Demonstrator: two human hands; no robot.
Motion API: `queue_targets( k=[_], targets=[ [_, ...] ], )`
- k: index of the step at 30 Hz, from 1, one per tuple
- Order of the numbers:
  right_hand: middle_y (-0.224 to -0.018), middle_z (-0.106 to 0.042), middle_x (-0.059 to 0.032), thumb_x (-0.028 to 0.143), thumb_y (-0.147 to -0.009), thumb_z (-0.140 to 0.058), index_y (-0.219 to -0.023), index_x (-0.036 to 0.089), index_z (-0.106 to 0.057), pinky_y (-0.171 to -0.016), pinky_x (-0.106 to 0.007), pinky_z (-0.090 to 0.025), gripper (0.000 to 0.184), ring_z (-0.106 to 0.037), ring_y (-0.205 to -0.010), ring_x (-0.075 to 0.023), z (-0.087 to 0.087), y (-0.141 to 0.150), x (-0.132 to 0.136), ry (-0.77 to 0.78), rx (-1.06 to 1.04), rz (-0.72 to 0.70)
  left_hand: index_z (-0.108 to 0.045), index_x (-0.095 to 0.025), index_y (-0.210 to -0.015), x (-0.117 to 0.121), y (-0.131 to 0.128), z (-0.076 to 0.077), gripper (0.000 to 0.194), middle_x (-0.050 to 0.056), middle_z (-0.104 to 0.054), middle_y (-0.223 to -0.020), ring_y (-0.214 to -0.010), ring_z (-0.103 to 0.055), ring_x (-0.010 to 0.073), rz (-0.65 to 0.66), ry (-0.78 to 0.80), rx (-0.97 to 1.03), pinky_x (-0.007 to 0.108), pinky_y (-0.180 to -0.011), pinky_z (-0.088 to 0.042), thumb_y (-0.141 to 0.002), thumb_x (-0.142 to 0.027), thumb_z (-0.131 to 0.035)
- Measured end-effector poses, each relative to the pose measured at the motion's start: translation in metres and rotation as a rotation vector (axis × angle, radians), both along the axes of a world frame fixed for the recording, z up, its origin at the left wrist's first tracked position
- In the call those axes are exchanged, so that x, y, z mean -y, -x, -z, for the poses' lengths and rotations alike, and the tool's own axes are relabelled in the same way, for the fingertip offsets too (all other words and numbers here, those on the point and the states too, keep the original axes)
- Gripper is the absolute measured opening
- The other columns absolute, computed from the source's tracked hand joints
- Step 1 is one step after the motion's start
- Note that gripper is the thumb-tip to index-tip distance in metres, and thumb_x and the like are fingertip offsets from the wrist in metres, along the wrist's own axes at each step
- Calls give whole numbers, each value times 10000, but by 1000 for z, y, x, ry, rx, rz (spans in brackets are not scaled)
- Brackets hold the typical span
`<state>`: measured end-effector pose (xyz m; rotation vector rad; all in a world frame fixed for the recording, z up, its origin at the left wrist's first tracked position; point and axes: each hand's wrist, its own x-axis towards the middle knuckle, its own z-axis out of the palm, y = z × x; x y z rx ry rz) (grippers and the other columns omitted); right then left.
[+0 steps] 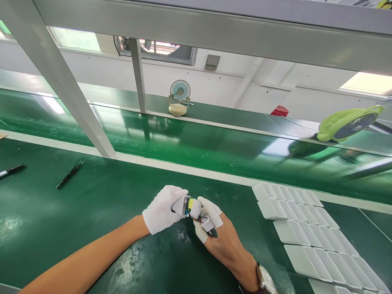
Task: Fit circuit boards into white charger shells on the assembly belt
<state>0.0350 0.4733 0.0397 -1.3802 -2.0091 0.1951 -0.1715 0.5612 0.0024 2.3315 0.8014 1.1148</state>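
Note:
My left hand (163, 210), in a white glove, is closed around a white plastic casing (179, 205). From the casing's open end sticks a circuit board (187, 206) with a yellow-wrapped component (191, 203). My right hand (216, 228), with white cots on its fingertips, pinches a small white plastic part (207, 223). Thin red and dark wires (198, 219) show between this part and the board. A white rounded piece (196, 210) sits beside the yellow component; whether it belongs to the board I cannot tell. Both hands are close together, just above the green table (122, 196).
Rows of white plastic casings (306, 232) lie at the right. Black tweezers (70, 174) and a black pen-like tool (12, 170) lie at the left. Behind a pale rail runs a green conveyor belt (196, 151). A small fan (179, 97), a green fan (349, 123) and a metal post (70, 90) stand around it.

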Motion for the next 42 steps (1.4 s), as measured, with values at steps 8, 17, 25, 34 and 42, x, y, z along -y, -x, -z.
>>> queue_targets(
  k=[8, 17, 25, 34, 42],
  targets=[
    [-1238, -667, -118, 171, -935, -525, -1537, 261, -322, -894, -418, -616, 642, -687, -1064, -265, 1, 2, -1, 33, 19, -12, -494, -259, -1342, 0, -1, -1, 604, 109, -647, -1188, -1085, -630, 258, 10, -48, 9, 434, -927, -562, -786, -168, -712],
    [-1246, -667, -123, 193, -925, -546, -1499, 255, -379, -927, -425, -608, 601, -680, -1108, -278, 4, 2, -1, 41, -3, 3, -526, -274, -1314, 1, -1, 3, 585, 97, -651, -1201, -1096, -632, 261, -6, 32, -19, 442, -939, -563, -776, -183, -738],
    [-1198, -688, -113, 170, -916, -556, -1520, 268, -365, -914, -421, -611, 641, -696, -1063, -268, 5, 1, -2, 58, -37, -8, -535, -275, -1313, 1, -1, 2, 584, 101, -655, -1203, -1099, -638, 267, -10, 49, -28, 443, -948, -563, -774, -203, -748],
    [-1237, -669, -127, 178, -937, -536, -1539, 259, -329, -944, -446, -601, 641, -661, -1147, -285, 5, 1, -2, 62, -22, -22, -526, -266, -1320, 2, -1, -2, 555, 105, -647, -1211, -1115, -632, 267, -1, 49, -38, 447, -957, -561, -808, -233, -737],
    [-1257, -664, -126, 168, -938, -538, -1550, 273, -317, -939, -443, -607, 659, -678, -1113, -279, 5, 5, -2, 55, -24, -28, -513, -275, -1320, 0, -2, -3, 564, 102, -659, -1174, -1077, -643, 265, 14, -10, -25, 443, -923, -557, -802, -192, -721]
  ],
)
